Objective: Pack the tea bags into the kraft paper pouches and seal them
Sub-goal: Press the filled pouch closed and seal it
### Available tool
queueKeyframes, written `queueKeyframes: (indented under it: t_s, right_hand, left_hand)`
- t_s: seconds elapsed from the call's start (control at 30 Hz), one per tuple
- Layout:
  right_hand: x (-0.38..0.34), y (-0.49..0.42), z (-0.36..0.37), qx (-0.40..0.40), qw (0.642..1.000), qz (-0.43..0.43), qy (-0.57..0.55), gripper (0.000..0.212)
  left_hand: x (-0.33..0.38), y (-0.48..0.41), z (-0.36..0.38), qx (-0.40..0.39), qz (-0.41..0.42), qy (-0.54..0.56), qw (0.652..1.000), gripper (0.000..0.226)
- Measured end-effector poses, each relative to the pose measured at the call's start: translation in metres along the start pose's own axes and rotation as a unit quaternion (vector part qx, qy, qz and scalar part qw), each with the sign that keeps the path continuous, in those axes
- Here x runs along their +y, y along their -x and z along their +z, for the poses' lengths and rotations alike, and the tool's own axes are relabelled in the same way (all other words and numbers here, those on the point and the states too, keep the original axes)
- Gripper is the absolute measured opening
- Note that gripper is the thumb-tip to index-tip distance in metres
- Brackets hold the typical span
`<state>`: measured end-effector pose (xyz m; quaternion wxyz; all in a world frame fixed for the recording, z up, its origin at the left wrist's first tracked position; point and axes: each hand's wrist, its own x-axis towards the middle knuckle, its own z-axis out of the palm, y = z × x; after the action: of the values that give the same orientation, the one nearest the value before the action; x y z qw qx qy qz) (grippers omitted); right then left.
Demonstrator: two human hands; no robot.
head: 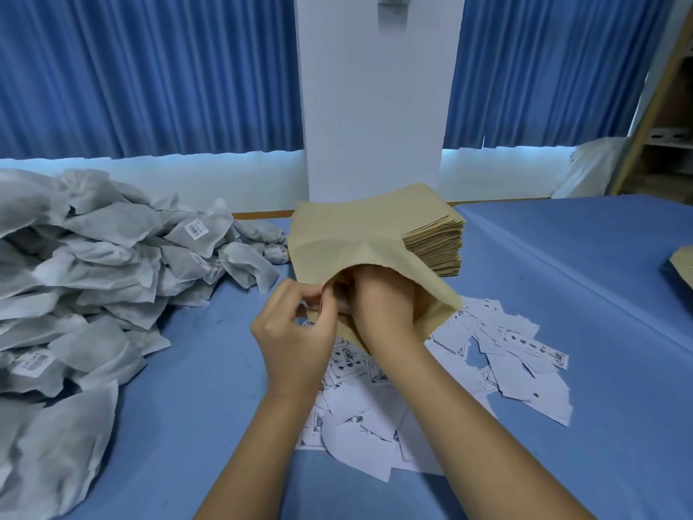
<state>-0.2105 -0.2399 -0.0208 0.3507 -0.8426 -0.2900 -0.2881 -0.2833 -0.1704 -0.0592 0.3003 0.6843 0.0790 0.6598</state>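
Observation:
A kraft paper pouch (360,234) is held up above the blue table, its mouth facing me. My right hand (382,294) reaches into the mouth, so its fingers are hidden inside. My left hand (300,324) pinches the pouch's near left edge between thumb and fingers. Behind the pouch lies a stack of flat kraft pouches (438,242). A big heap of grey-white tea bags (93,275) fills the table's left side.
Several white printed paper labels (487,354) lie scattered on the blue tablecloth (581,294) under and to the right of my hands. Another kraft pouch (684,264) pokes in at the right edge. A white pillar (375,106) and blue curtains stand behind the table.

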Motion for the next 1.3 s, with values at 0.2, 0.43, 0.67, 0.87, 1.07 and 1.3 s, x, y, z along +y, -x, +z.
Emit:
queueKeyframes:
  t_s: [0.2, 0.43, 0.67, 0.87, 1.07, 1.3]
  right_hand:
    - [0.005, 0.016, -0.032, -0.124, 0.979, -0.135, -0.094, 0.038]
    - [0.029, 0.022, -0.034, 0.048, 0.928, 0.23, -0.289, 0.042]
    - [0.047, 0.027, -0.014, -0.137, 0.591, 0.422, -0.674, 0.014]
    - [0.049, 0.029, -0.011, -0.06, 0.636, 0.453, -0.622, 0.005]
    - [0.045, 0.037, -0.011, -0.049, 0.628, 0.457, -0.628, 0.004]
    - [0.038, 0.044, -0.005, -0.022, 0.496, 0.48, -0.723, 0.012]
  left_hand:
    - [-0.012, -0.008, -0.003, 0.006, -0.048, -0.055, 0.997, 0.009]
    - [-0.012, -0.014, -0.009, -0.003, -0.104, 0.006, 0.995, 0.026]
    - [-0.003, -0.013, -0.007, -0.002, -0.219, 0.071, 0.973, 0.024]
    - [-0.005, -0.014, -0.001, 0.047, -0.538, 0.212, 0.815, 0.095]
    - [-0.014, -0.006, 0.002, 0.004, -0.631, 0.377, 0.678, 0.026]
    - [-0.019, -0.005, -0.001, -0.027, -0.602, 0.315, 0.734, 0.008]
